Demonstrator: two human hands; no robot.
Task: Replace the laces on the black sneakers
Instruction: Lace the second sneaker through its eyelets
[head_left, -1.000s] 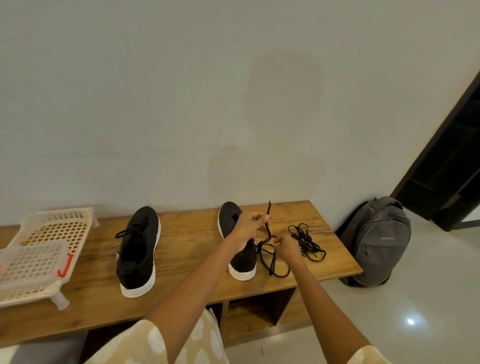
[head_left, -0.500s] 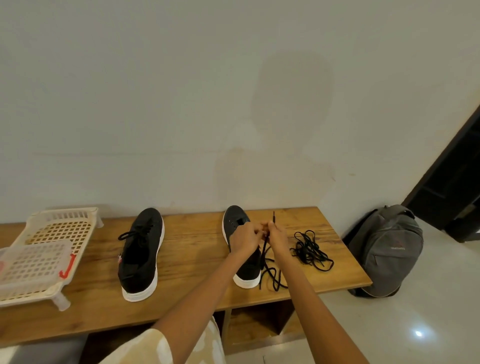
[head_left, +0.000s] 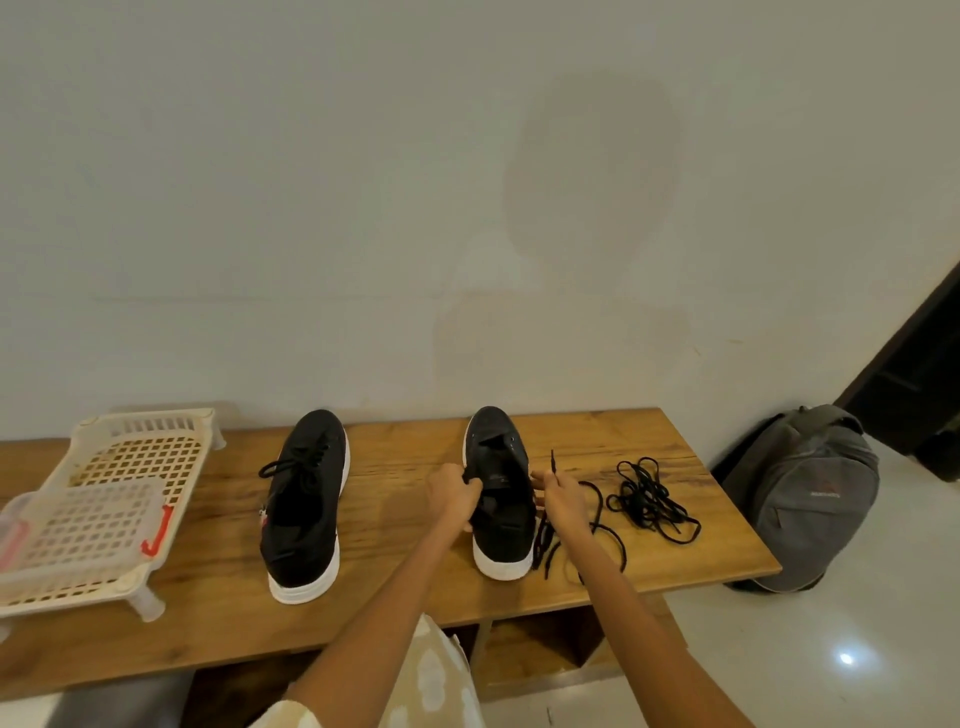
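Observation:
Two black sneakers with white soles stand on a wooden bench (head_left: 395, 603), toes toward the wall. The left sneaker (head_left: 304, 499) still carries a tied black lace. The right sneaker (head_left: 501, 499) shows bare eyelets. My left hand (head_left: 454, 493) grips that shoe's left collar edge. My right hand (head_left: 561, 493) is at the shoe's right side and pinches a black lace (head_left: 553, 465); its tip sticks up above my fingers and its slack (head_left: 602, 525) loops down onto the bench. A second loose black lace (head_left: 649, 499) lies bunched further right.
A cream plastic rack (head_left: 119, 452) with a clear latticed box (head_left: 88, 525) on it fills the bench's left end. A grey backpack (head_left: 802, 499) leans on the floor to the right of the bench. A dark doorway (head_left: 924, 374) opens at far right. Open shelves sit under the bench.
My left hand has left the lace and taken hold of the right sneaker's left collar edge. My right hand has shifted to the shoe's right side, still pinching the lace.

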